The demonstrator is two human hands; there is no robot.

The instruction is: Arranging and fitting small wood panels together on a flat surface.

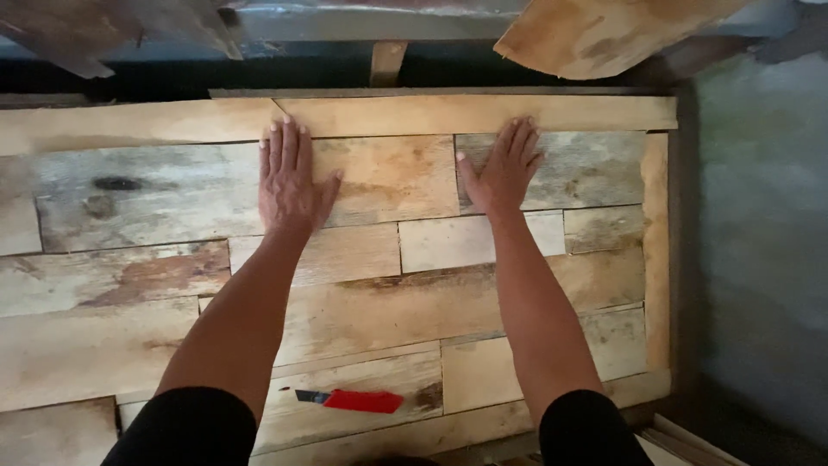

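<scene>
Both hands (289,181) (503,168) flat on top strip (474,114), lying left-right.

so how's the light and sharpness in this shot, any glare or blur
Head view: soft, even light on the veneer sheets, no glare; both flat hands, left hand and right hand, and the red utility knife look reasonably sharp; the strip above the sheets falls into deep shadow, and the grey surface on the right looks dim and smeary.
</scene>
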